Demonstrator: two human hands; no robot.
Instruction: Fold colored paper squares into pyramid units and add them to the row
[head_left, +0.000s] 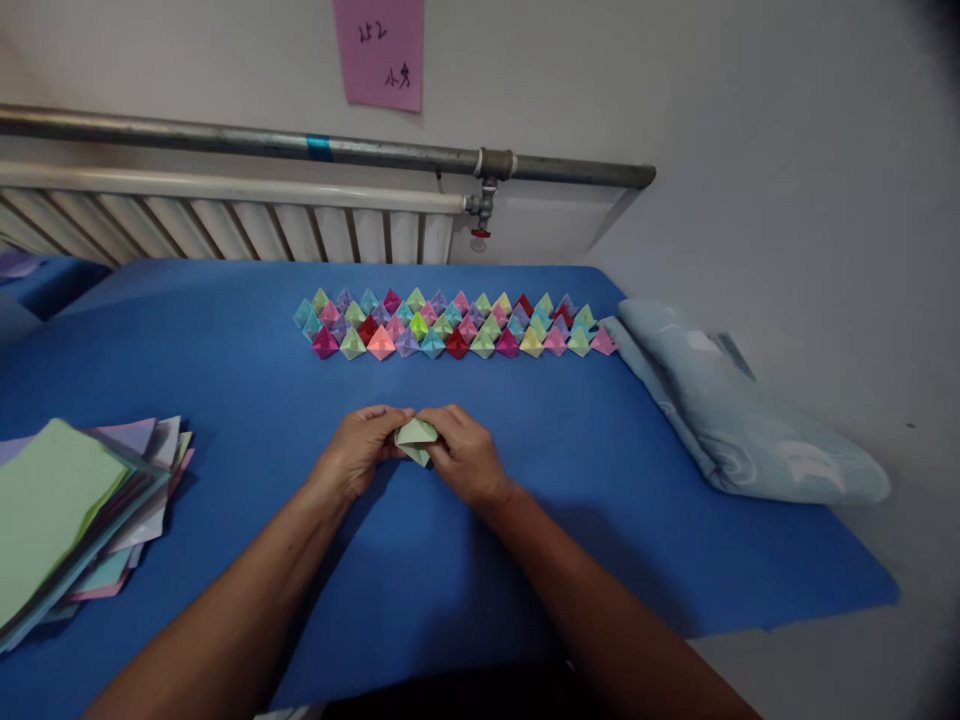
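Observation:
Between my two hands is a small piece of folded pale green paper (415, 438), held a little above the blue table. My left hand (361, 447) pinches its left edge, and my right hand (466, 455) grips it from the right. The fingertips cover parts of the folds on both sides. Beyond my hands, several folded paper pieces (433, 343) in pink, red, yellow, green, blue and purple stand in tight rows. To the left lies a stack of coloured paper sheets (60, 500), with a light green sheet on top.
The blue tabletop (247, 400) reaches back to a white radiator (255, 225) and a metal pipe (405, 155) with a red-handled valve (480, 233). A folded light blue blanket (697, 400) lies at the right edge by the wall. A pink note (381, 50) hangs above.

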